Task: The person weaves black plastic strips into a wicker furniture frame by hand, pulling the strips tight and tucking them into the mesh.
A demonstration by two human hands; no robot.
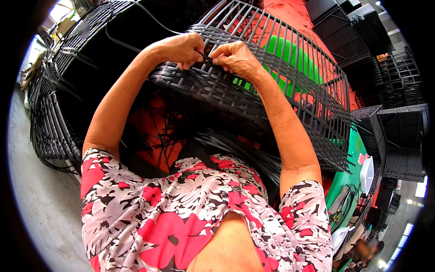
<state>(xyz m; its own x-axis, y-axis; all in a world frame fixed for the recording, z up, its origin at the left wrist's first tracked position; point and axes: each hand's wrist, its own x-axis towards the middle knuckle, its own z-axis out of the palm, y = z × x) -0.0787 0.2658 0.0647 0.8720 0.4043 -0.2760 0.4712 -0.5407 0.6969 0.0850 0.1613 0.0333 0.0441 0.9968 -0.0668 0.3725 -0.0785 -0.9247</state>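
A half-woven frame of dark grey wicker strips [195, 81] lies across in front of me, its edge tightly woven and its upper side made of bare parallel strips. At the top of the woven edge, my left hand [183, 49] is closed, with thumb and fingers pinching a dark flat strip [206, 58]. Right beside it, my right hand [235, 58] pinches the same strip between thumb and fingertips. The two hands almost touch. Part of the weave under my fingers is hidden.
A long loose strip [118, 41] curves away at the upper left. To the left stands a large dark woven piece [56, 118]. A green plastic object [294, 59] and red sheeting [285, 9] show through the frame. Black woven furniture [401, 136] and a person [364, 249] are at the right.
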